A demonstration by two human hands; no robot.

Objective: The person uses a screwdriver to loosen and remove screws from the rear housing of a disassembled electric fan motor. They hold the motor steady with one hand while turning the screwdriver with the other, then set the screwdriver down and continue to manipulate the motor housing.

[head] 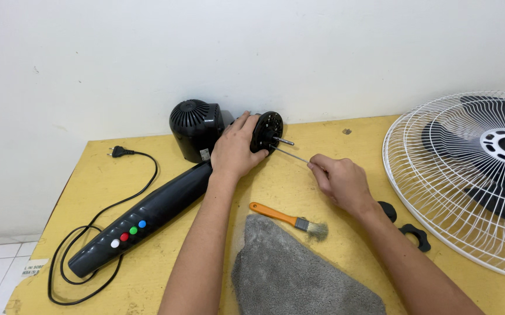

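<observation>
L hand [235,149] is clasping the motor [264,131], lying on the table [334,140]. R hand [340,181] is pinching a thin rod [290,154], tip at the motor face. Step: probing/cleaning near the shaft [283,140]. Next move likely needs a steady motor and fine tip control. Brush [290,220] is lying below the R grip.

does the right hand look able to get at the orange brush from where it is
Probably yes: the orange brush lies bare on the yellow table just below the right hand, nothing between, though that hand now holds a thin rod.

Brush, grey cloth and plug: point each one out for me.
Brush [290,220]: head view, on the ferrule between orange handle and bristles.
Grey cloth [299,274]: head view, on its middle.
Plug [117,152]: head view, on the black plug body.
</observation>
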